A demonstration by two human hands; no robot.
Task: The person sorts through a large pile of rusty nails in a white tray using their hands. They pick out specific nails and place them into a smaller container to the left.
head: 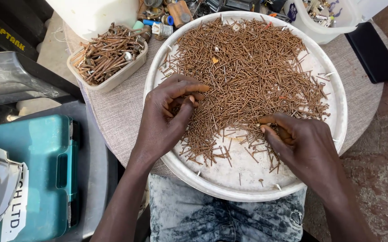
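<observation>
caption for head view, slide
Both hands, left hand and right hand, pick through rusty nails on a round white tray.

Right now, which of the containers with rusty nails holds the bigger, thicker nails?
The small beige rectangular tub at the upper left holds the thicker, longer nails. The big round white tray, where the left hand and right hand rest, holds thin small nails.

Workshop: rusty nails on tray, hardware tub, teal tool case.
</observation>
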